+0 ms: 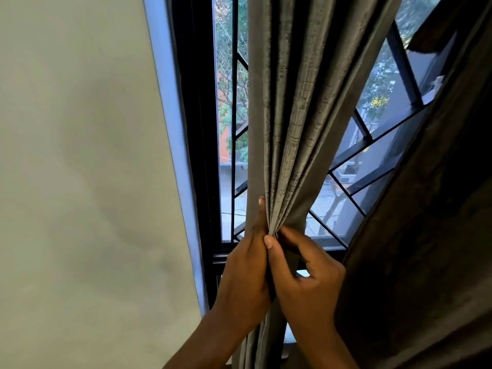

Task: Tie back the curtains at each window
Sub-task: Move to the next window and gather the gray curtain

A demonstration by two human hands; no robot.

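Observation:
A grey pleated curtain (292, 115) hangs down the middle of the window, gathered into a narrow bunch at its waist. My left hand (246, 272) grips the bunch from the left, fingers wrapped behind the fabric. My right hand (303, 275) holds it from the right, thumb pressed on the front folds and fingers curled round the back. Both hands touch each other at the gathered point. No tie-back band or hook is visible. A second, darker brown curtain (426, 235) hangs along the right side.
A black window frame (198, 129) with a slanted metal grille (372, 139) stands behind the curtain; trees and a street show through the glass. A plain pale wall (80, 155) fills the left half.

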